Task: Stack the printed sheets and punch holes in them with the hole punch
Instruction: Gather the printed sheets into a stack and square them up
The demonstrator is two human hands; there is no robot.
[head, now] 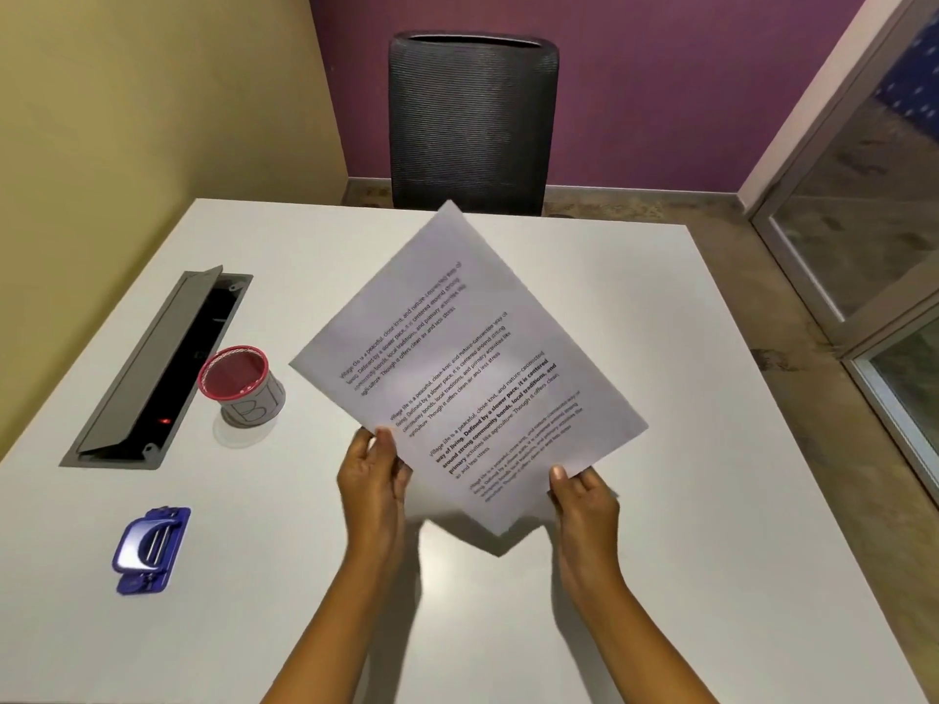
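White printed sheets [467, 358] with black paragraphs of text hang tilted above the middle of the white table [686, 449]. My left hand [373, 480] grips their lower left edge, thumb on top. Along the lower right edge, my right hand [584, 500] pinches the same sheets. How many sheets there are I cannot tell. A blue hole punch [151, 548] lies on the table at the near left, apart from both hands.
A red-rimmed mesh cup [241, 386] stands left of the sheets. Beyond it an open grey cable hatch [157, 368] is set in the table. A black mesh chair [472, 124] stands at the far edge. A glass partition [864, 221] is at right.
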